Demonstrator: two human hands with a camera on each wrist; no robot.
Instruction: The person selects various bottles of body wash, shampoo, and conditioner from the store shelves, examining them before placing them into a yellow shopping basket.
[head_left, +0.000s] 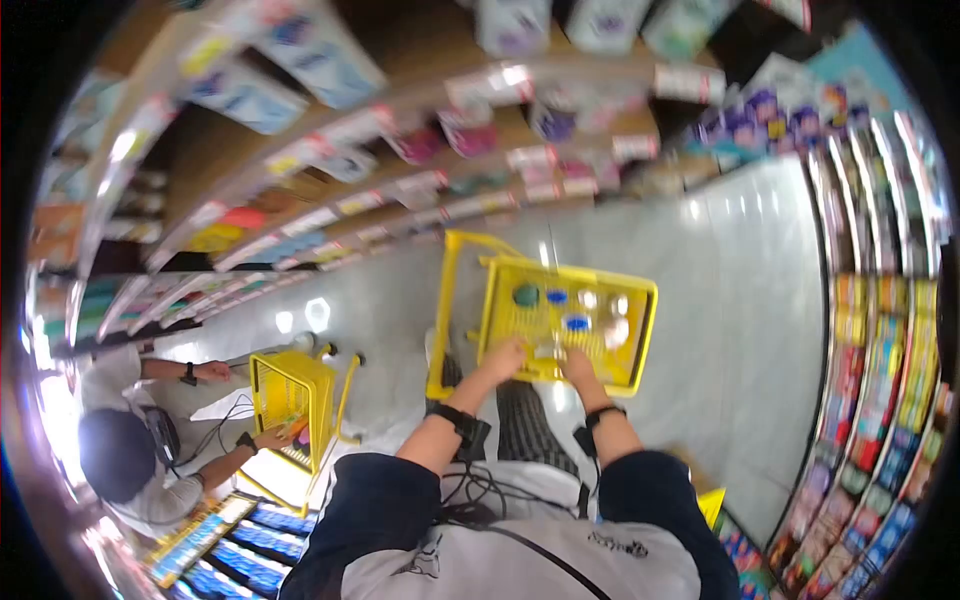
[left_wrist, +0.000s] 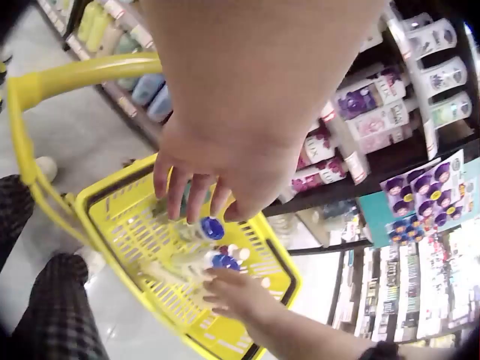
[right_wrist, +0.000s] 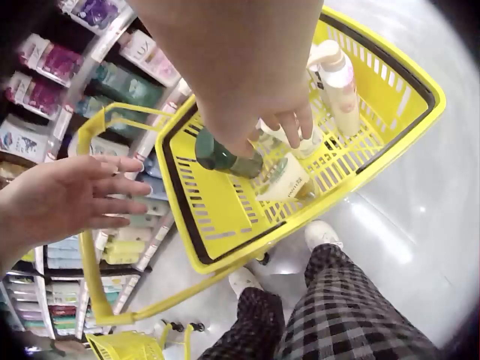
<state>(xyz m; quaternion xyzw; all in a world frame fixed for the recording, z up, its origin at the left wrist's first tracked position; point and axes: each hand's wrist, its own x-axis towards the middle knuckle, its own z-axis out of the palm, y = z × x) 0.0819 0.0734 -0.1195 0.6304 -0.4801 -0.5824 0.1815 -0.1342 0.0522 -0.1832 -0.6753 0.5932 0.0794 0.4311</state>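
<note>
A yellow basket (head_left: pixel 645 330) on a cart frame stands before me, holding several bottles. My left hand (head_left: pixel 505 360) is over its near side; in the left wrist view this hand (left_wrist: pixel 225 169) has its fingers spread above a blue-capped bottle (left_wrist: pixel 212 229), holding nothing. In the right wrist view my right hand (right_wrist: pixel 262 112) reaches down into the basket, fingers loosely bent beside a dark green bottle (right_wrist: pixel 216 154) and a white container (right_wrist: pixel 285 178); whether it touches them is unclear. A white pump bottle (right_wrist: pixel 341 94) leans at the basket's far side.
Shelves of bottles and packs (head_left: pixel 480 130) run along the far side and left, with more shelves (head_left: pixel 865 400) on the right. At the left, a person in a dark cap (head_left: pixel 118 455) has one hand at another yellow basket cart (head_left: pixel 290 400). Grey floor (head_left: pixel 730 300) lies between.
</note>
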